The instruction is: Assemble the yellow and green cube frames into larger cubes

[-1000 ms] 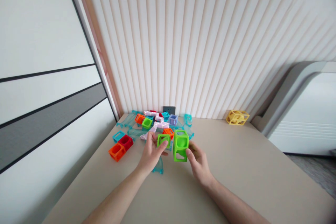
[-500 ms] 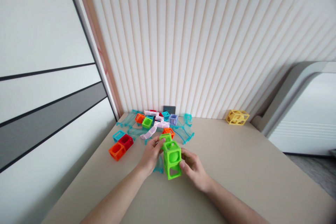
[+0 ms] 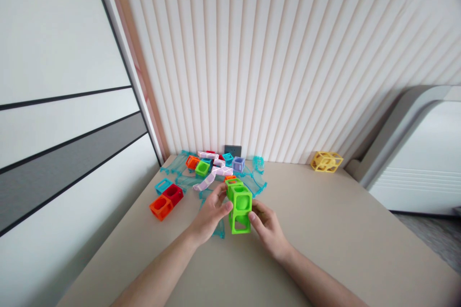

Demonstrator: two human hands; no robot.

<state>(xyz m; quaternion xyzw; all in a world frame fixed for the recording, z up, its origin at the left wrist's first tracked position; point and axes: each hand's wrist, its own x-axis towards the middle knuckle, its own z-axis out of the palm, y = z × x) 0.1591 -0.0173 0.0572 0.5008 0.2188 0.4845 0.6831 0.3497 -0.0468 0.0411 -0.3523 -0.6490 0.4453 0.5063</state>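
Two hollow green plastic cubes (image 3: 239, 208), square-windowed and stacked, sit gripped between left hand (image 3: 211, 213) and right hand (image 3: 268, 228).

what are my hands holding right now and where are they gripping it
Both hands hold the green cube blocks, a joined cluster. The left hand grips its left side, thumb near the top block; the right hand pinches the lower right side with its fingers.

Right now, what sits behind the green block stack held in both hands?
Behind the green block stack, an orange block peeks out, with clear blue track pieces beside it. The left hand and right hand hide what lies under the stack.
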